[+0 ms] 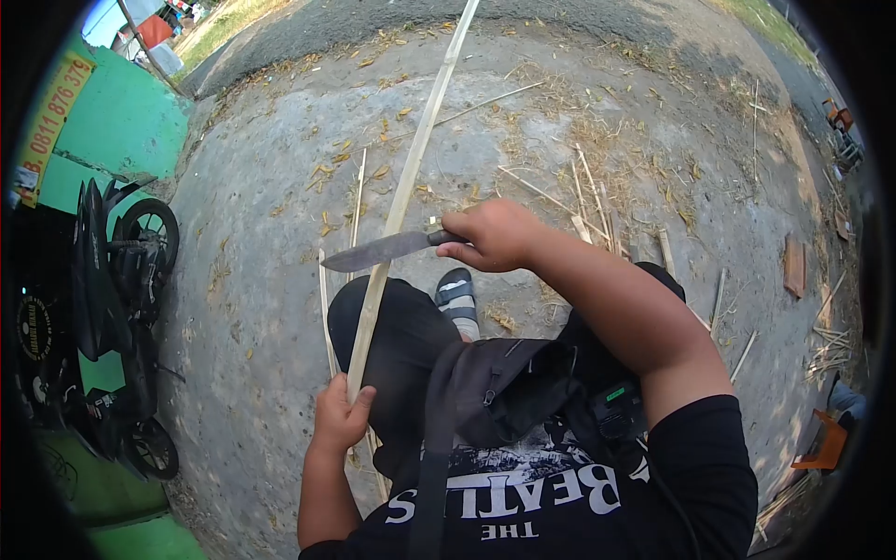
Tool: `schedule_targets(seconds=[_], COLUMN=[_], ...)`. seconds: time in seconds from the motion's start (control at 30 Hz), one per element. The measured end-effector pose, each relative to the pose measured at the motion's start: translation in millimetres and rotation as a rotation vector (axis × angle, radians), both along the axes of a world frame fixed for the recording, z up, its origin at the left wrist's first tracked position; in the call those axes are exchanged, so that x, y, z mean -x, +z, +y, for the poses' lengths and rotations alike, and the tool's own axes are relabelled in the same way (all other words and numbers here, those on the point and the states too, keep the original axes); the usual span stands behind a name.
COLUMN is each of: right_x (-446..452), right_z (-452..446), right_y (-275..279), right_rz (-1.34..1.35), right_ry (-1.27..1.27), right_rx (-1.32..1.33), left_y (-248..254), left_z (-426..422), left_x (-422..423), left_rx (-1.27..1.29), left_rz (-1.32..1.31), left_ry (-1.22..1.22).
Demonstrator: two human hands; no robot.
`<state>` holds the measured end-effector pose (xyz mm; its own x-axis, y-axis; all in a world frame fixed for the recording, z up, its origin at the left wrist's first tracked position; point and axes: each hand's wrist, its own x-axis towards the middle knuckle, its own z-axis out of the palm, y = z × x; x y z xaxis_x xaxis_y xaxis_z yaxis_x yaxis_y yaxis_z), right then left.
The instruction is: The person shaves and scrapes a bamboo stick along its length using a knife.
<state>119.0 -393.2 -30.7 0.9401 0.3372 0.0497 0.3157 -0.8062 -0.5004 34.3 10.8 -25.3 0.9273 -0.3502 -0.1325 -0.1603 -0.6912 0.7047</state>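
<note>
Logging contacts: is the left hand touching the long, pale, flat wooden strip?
Touching. The head view shows the left hand closed around the pale strip, thumb alongside.

One left hand [343, 417], one right hand [497, 235]; one knife [381, 249]; one held strip [419, 154]; one sandal [455, 291] showing; one motorbike [97, 280]; loose strips [666, 252] many, uncountable.

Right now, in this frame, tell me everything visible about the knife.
The knife has a broad, dull grey blade, apparently metal, tapering to a point, and a dark handle mostly hidden in the right grip. The blade points to the person's left and crosses over a long pale strip; whether its edge bites in can't be told.
</note>
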Motion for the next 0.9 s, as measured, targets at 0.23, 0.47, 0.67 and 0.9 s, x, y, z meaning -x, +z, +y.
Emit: schedule_targets(seconds=[0.23, 0.47, 0.67, 0.9], right_x=[-27.4, -6.3, -17.2, -24.9], right_z=[-41.9, -10.1, -26.5, -36.2], right_y=[-13.9, -18.1, -16.4, -13.7], right_rz=[0.050, -0.008, 0.021, 0.031], right_ry=[-0.347, -0.053, -0.237, -0.378], right_rx=[-0.162, -0.105, -0.218, -0.336], left_y=[2.2, 9.6, 19.5, 21.8], left_z=[5.1, -4.7, -5.6, -7.9], left_x=[4.7, 12.8, 7.7, 11.3], left_rx=[-0.041, 0.003, -0.060, -0.013], left_rz=[-0.011, 0.022, 0.018, 0.010], left_ry=[-0.013, 0.022, 0.006, -0.010])
